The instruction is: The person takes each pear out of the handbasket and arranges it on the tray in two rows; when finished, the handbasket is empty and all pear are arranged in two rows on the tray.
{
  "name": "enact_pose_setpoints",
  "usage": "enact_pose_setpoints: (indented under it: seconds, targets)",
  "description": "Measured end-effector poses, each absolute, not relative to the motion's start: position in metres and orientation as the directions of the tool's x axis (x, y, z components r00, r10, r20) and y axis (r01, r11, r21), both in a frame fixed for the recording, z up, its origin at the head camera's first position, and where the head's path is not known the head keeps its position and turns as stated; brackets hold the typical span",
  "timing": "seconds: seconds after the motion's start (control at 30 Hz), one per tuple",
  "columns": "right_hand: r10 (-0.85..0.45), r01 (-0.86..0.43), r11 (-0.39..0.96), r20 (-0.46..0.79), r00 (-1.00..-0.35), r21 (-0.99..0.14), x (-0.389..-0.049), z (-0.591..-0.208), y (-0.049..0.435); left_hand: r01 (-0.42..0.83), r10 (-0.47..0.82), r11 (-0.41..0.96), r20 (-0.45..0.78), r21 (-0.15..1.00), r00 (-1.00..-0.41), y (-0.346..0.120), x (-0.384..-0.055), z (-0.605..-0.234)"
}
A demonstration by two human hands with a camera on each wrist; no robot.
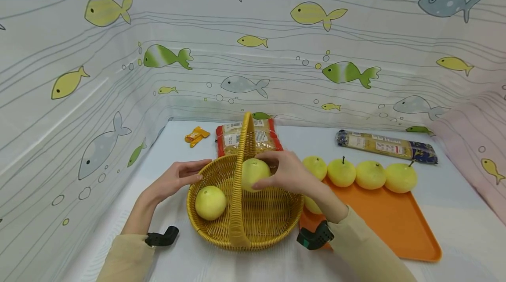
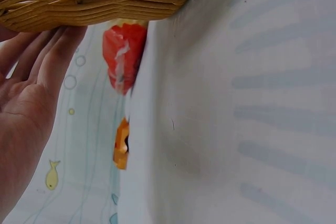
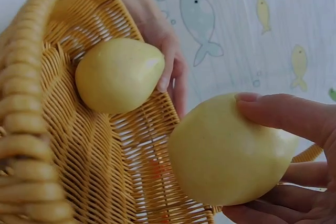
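Note:
A wicker basket (image 1: pixel 272 218) with a tall hoop handle stands in front of me. My right hand (image 1: pixel 286 170) holds a pale yellow pomelo (image 1: pixel 251 178) over the basket's back part, behind the handle. In the right wrist view the thumb lies on top of this held pomelo (image 3: pixel 231 150), with fingers beneath. Another pomelo (image 1: pixel 210 203) lies inside on the left. At the basket's left rim is my left hand (image 1: pixel 174 181), its thumb at the rim. Its straight fingers (image 2: pixel 55 61) lie against the outer wall in the left wrist view, tips hidden.
On the right, an orange tray (image 1: pixel 395 225) bears a back row of yellow fruits (image 1: pixel 341 173), some with dark stems. A red-edged food packet (image 1: pixel 270 135) lies behind the basket. An orange wrapper (image 1: pixel 196 135) is at back left, a long noodle packet (image 1: pixel 387 145) at back right.

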State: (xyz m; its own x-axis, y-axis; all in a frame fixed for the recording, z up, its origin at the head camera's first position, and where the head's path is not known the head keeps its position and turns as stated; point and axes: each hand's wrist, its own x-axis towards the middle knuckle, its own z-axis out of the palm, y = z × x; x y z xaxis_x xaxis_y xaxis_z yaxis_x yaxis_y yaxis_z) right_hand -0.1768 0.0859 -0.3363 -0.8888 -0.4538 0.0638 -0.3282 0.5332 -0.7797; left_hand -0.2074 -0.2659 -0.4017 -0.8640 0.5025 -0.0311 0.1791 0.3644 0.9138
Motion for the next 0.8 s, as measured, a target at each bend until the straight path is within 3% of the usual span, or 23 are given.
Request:
enact_pose_setpoints:
  seconds: [0.43, 0.8]
  targets:
    - [-0.365, -0.254, 0.490, 0.068, -0.928, -0.834, -0.158, -0.340, 0.111, 0.177, 0.506, 0.352, -0.028, 0.919, -0.862, -0.265, -0.209, -0.402]
    - [-0.334, -0.264, 0.432, 0.119, -0.935, -0.862, -0.154, -0.341, 0.145, 0.174, 0.505, 0.349, -0.028, 0.921, -0.863, -0.266, -0.210, -0.404]
